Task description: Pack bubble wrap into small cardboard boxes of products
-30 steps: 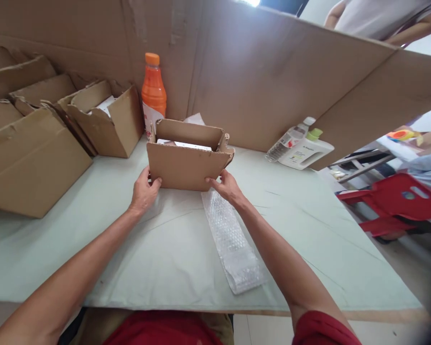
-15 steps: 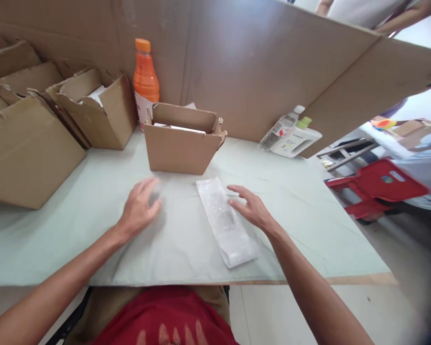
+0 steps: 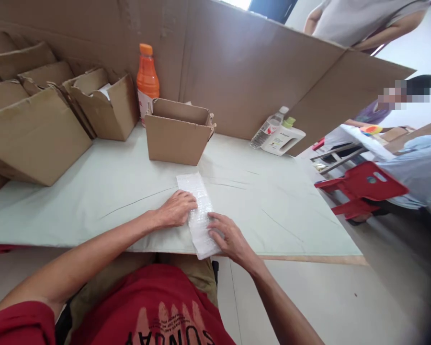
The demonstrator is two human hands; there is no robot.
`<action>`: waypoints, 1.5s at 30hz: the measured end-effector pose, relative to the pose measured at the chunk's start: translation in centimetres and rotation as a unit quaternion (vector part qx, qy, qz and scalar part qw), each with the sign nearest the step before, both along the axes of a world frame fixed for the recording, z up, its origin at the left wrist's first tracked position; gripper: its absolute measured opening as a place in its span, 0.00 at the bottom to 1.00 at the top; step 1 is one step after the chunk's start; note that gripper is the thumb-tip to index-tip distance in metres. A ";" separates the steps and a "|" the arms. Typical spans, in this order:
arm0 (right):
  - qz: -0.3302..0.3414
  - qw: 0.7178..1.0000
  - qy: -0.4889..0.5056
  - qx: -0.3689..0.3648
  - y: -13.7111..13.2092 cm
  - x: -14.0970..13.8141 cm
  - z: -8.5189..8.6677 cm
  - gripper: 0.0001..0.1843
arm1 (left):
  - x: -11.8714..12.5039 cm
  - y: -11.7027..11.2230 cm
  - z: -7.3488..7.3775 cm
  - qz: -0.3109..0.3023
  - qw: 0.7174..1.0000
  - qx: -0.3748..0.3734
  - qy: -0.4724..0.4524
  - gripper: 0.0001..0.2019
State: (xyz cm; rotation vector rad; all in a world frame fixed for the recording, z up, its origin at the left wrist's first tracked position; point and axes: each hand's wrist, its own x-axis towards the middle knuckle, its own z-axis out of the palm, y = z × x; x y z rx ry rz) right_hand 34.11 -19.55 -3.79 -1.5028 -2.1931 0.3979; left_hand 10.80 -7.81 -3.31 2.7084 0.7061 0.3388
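Note:
A long, flat piece of clear bubble wrap [image 3: 200, 211] lies on the cloth-covered table [image 3: 280, 201], its near end at the front edge. My left hand [image 3: 177, 208] is at its left side, with the fingers curled together on the wrap. At the right side, the fingertips of my right hand [image 3: 228, 235] touch the wrap; these fingers are apart. Beyond the wrap stands an open cardboard box [image 3: 175, 141], its inside mostly in shadow.
Several open cardboard boxes [image 3: 46, 134] crowd the left side. An orange bottle [image 3: 148, 76] stands behind the middle box. A clear bottle [image 3: 269, 127] and a white jug [image 3: 282, 140] lean near the cardboard wall [image 3: 237, 72]. Other people and a red chair [image 3: 375, 184] are at the right.
My left hand has come right onto the bubble wrap. The wrap has shifted toward me and lies straighter, and my right hand has moved nearer the table's front edge. The view has shifted too.

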 end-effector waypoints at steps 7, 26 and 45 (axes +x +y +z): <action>0.070 0.984 0.162 -0.027 -0.4 -8.5 0.5 0.09 | -9.0 -0.2 -0.5 0.064 0.998 0.003 0.013 0.27; -0.002 0.973 0.218 -0.078 0.3 -10.3 1.9 0.08 | -12.4 -7.4 3.8 0.189 0.932 -0.270 -0.151 0.29; 0.055 0.990 0.119 0.044 -0.4 -11.3 -1.3 0.12 | -11.0 -9.4 1.0 0.168 0.974 0.016 -0.152 0.26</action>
